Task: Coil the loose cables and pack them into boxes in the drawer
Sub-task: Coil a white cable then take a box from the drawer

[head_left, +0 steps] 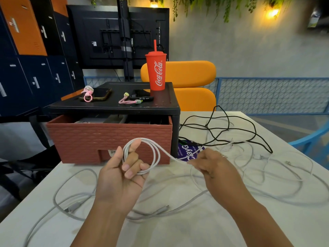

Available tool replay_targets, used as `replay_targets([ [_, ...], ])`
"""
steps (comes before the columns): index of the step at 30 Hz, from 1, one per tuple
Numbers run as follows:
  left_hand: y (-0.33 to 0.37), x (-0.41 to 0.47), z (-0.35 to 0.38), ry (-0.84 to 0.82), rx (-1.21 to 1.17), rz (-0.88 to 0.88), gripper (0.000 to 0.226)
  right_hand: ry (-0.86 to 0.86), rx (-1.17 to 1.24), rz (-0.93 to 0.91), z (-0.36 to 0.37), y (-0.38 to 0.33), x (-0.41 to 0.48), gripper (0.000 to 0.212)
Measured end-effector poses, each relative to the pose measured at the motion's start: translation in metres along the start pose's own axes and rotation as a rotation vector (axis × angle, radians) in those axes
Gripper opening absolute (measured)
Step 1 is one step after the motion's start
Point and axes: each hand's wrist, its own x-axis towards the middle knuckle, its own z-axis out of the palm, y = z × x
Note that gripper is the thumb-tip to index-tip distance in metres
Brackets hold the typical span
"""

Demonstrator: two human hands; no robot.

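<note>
White cable (157, 155) was barely two loops coiled in the left hand (121, 175), fingers curled round it; the right hand (213, 166) pinched its loose run. Grey cables (55, 196) and a black cable (256, 135) lay uncoiled on the table (178, 232), so most coiling, and packing the drawer (106, 138), seemingly remained

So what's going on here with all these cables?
A person is coiling a white cable. The left hand holds a few loops of it, and the right hand pinches the trailing strand, ready to feed the next loop. Grey cables and a black cable lie loose on the table. The drawer behind stands open; this cable is not packed yet.
</note>
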Motion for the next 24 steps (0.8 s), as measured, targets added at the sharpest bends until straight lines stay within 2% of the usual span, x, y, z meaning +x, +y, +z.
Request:
replay_targets([
  [7, 0.000, 0.002, -0.004, -0.054, 0.011, 0.068, 0.040, -0.212, -0.105, -0.120, 0.005, -0.016, 0.001, 0.049],
  [9, -0.001, 0.002, -0.003, -0.092, 0.034, 0.081, 0.042, -0.253, -0.112, -0.169, 0.006, -0.021, 0.001, 0.056],
  [12, -0.007, 0.000, 0.001, -0.094, 0.130, 0.116, 0.038, -0.259, -0.159, -0.253, 0.005, -0.032, 0.001, 0.055],
  [15, -0.016, -0.005, 0.008, -0.108, 0.350, 0.190, 0.038, -0.236, -0.121, -0.277, 0.008, -0.037, -0.001, 0.051],
  [18, -0.028, -0.006, 0.009, -0.078, 0.623, 0.276, 0.032, -0.166, -0.135, -0.326, 0.005, -0.043, 0.000, 0.021],
  [19, -0.032, -0.005, 0.008, -0.070, 0.741, 0.310, 0.026, -0.148, -0.139, -0.328, 0.004, -0.047, 0.001, 0.018],
  [22, -0.040, -0.005, 0.002, -0.095, 1.043, 0.401, 0.025, -0.133, -0.111, -0.280, 0.002, -0.055, 0.002, 0.029],
  [24, -0.041, -0.006, -0.001, -0.098, 1.142, 0.436, 0.025, -0.184, -0.104, -0.213, -0.001, -0.062, 0.002, 0.033],
])
